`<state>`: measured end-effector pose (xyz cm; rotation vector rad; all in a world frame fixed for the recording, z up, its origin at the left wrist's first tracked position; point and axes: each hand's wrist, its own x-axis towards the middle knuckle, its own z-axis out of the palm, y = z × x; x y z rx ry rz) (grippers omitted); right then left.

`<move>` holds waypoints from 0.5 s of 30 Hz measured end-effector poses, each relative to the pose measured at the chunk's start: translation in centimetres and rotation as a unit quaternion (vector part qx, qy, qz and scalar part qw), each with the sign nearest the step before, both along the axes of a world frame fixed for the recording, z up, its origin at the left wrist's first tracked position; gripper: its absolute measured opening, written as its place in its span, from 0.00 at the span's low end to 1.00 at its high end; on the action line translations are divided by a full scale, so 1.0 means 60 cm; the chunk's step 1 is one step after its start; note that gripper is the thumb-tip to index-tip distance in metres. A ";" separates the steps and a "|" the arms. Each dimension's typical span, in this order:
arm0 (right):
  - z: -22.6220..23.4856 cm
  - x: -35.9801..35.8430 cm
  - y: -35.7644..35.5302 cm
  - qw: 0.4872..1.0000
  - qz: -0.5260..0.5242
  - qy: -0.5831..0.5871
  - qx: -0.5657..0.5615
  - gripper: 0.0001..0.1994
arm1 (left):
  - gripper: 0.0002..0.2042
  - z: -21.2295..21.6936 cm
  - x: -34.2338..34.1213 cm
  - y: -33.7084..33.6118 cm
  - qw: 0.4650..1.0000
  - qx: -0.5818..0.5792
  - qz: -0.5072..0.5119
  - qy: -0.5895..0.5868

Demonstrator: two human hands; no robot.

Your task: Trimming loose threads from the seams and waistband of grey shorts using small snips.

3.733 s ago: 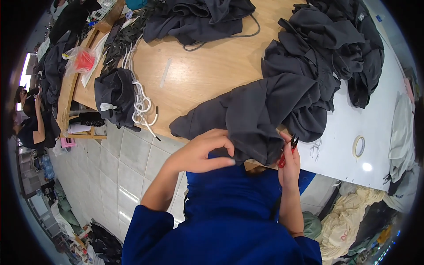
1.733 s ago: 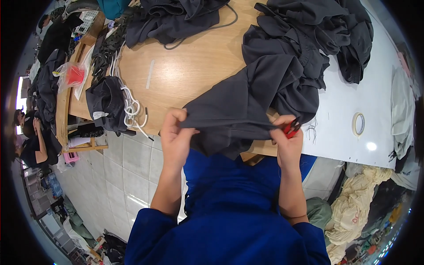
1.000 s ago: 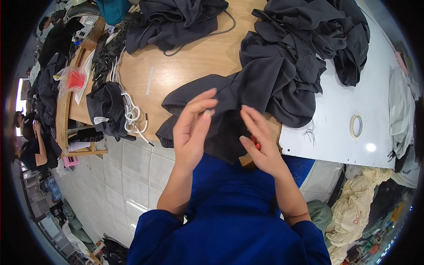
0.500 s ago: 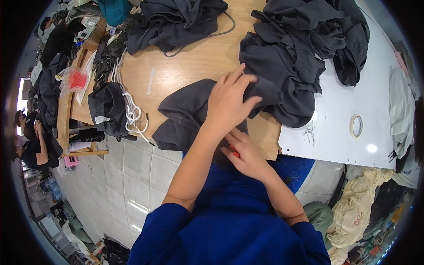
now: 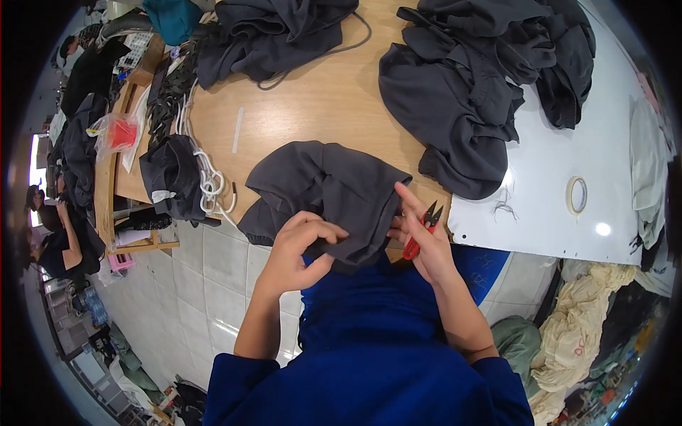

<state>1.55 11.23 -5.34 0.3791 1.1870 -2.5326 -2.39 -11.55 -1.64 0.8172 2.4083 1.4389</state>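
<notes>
At centre frame, the left hand (image 5: 302,245) pinches the near edge of a dark grey garment (image 5: 327,192) lying on the wooden table (image 5: 312,106). The right hand (image 5: 426,241) grips red thread snips (image 5: 420,231), index finger extended against the fabric.

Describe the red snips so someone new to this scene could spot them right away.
Start at the wooden table, at its near edge where it meets the white board. There the right hand holds the red snips beside the dark grey garment. Its red handles and short black blades stand out among grey cloth.

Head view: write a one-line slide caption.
Left hand grips a dark garment; right hand holds red snips.
</notes>
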 end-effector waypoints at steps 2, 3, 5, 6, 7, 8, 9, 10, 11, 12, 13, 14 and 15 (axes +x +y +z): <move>-0.011 -0.002 -0.003 1.000 0.010 0.001 -0.001 0.23 | 0.11 0.001 0.003 0.004 0.999 -0.027 0.029 0.022; -0.014 -0.002 -0.004 1.000 0.018 0.002 -0.001 0.21 | 0.12 0.005 0.003 0.007 0.998 -0.019 0.037 0.042; -0.011 -0.001 -0.008 1.000 0.004 0.002 0.000 0.19 | 0.13 0.003 0.006 0.015 0.997 -0.012 0.048 0.062; -0.010 0.000 -0.009 1.000 -0.011 0.003 0.000 0.18 | 0.13 0.000 0.010 0.022 0.994 -0.061 0.074 0.054; -0.010 0.003 -0.011 1.000 -0.010 0.003 0.001 0.18 | 0.14 -0.003 0.013 0.029 0.988 -0.111 0.100 0.046; -0.009 0.007 -0.012 1.000 -0.021 -0.003 -0.011 0.18 | 0.14 -0.004 0.014 0.038 0.988 -0.110 0.100 0.046; -0.009 0.009 -0.012 0.999 -0.033 -0.008 -0.022 0.17 | 0.15 -0.002 0.014 0.049 0.982 -0.144 0.111 0.058; -0.010 0.010 -0.010 0.999 -0.034 -0.008 -0.021 0.17 | 0.16 -0.002 0.013 0.059 0.974 -0.177 0.121 0.071; -0.010 0.012 -0.007 1.000 -0.022 -0.004 -0.018 0.17 | 0.18 -0.002 0.013 0.067 0.971 -0.184 0.136 0.065; -0.011 0.014 -0.006 1.000 -0.011 0.001 -0.016 0.17 | 0.18 -0.005 0.011 0.075 0.972 -0.183 0.135 0.065; -0.009 0.016 -0.007 1.000 -0.012 0.000 -0.016 0.17 | 0.16 -0.009 0.009 0.083 0.971 -0.180 0.136 0.073; -0.005 0.017 -0.009 1.000 -0.014 -0.003 -0.011 0.17 | 0.15 -0.012 0.006 0.086 0.971 -0.178 0.139 0.082; -0.003 0.017 -0.009 1.000 -0.017 -0.007 -0.007 0.17 | 0.15 -0.021 0.004 0.086 0.971 -0.178 0.138 0.082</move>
